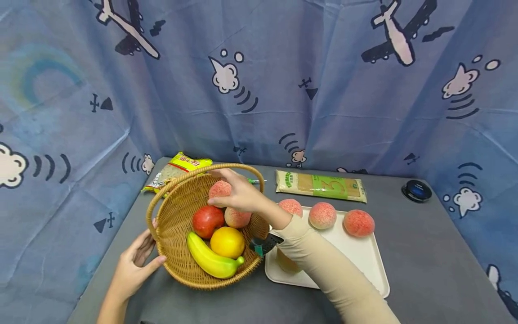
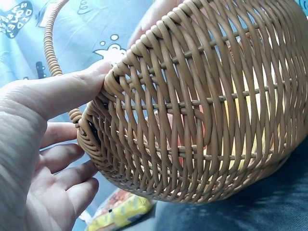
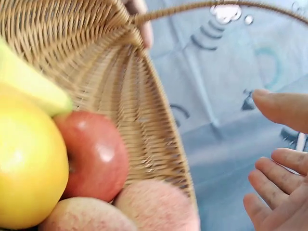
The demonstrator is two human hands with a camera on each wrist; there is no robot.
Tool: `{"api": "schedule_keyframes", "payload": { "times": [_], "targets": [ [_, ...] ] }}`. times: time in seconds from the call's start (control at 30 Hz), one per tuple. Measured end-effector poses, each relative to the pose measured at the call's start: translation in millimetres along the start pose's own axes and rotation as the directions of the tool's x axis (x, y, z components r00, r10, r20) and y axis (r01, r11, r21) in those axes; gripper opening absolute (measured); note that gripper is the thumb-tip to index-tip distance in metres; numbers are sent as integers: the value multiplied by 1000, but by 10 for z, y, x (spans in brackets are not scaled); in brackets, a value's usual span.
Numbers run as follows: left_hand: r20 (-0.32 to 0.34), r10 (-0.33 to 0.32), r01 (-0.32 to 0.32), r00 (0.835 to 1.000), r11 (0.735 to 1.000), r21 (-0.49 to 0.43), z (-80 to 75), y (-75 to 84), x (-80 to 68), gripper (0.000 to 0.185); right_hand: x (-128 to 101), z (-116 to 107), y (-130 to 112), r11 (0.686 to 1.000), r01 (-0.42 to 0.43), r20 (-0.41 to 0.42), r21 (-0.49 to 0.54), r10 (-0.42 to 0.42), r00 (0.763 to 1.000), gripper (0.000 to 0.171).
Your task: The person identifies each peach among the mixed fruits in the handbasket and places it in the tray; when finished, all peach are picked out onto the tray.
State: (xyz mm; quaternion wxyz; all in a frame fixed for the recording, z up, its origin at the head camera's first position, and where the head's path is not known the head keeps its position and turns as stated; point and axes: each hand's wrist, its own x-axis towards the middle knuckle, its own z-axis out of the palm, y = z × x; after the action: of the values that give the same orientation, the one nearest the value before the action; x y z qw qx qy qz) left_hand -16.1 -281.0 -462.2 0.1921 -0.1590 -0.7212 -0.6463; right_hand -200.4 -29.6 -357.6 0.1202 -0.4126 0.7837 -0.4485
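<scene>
A wicker basket [image 1: 174, 229] with an arched handle tilts toward me, holding a banana [image 1: 212, 260], an orange [image 1: 227, 242], a red apple [image 1: 208, 222] and two peaches [image 1: 238, 218]. My left hand [image 1: 133, 265] grips the basket's left side. In the left wrist view the thumb of that hand [image 2: 53, 125] presses the rim by the handle's base, its fingers bent beneath. Under the handle arch, my right hand [image 1: 240, 193] is over the peaches. The right wrist view shows this hand [image 3: 284, 178] with spread fingers and nothing in it.
Right of the basket lies a white tray [image 1: 360, 256] with three peaches [image 1: 322, 215] along its far side; a tan rounded thing [image 1: 286, 263] is partly behind my sleeve. Farther back are a yellow bag [image 1: 178, 168], a noodle packet [image 1: 321, 185] and a round black object [image 1: 417, 191].
</scene>
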Motion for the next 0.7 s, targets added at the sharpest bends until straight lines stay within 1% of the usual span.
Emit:
{"api": "schedule_keyframes", "payload": {
  "times": [0.1,0.23,0.33,0.5,0.6,0.7],
  "targets": [
    [-12,-24,24,1000,999,29,6,6,3,74,83,32,87,996,-77,10,43,76,997,69],
    [-26,-41,42,999,997,59,6,12,4,74,149,84,240,983,-162,9,91,162,987,67],
    [-34,-51,54,998,995,81,7,13,-1,73,159,119,358,975,-208,7,73,209,978,65],
    [-42,-69,72,997,993,97,1,11,-3,73,148,160,478,969,-246,4,38,246,969,65],
    [-46,-83,87,996,991,101,-4,12,4,73,150,181,512,966,-256,-7,41,256,967,66],
    [-49,-97,102,994,988,113,-5,18,6,73,155,201,542,965,-261,-15,21,261,965,66]
  ]
}}
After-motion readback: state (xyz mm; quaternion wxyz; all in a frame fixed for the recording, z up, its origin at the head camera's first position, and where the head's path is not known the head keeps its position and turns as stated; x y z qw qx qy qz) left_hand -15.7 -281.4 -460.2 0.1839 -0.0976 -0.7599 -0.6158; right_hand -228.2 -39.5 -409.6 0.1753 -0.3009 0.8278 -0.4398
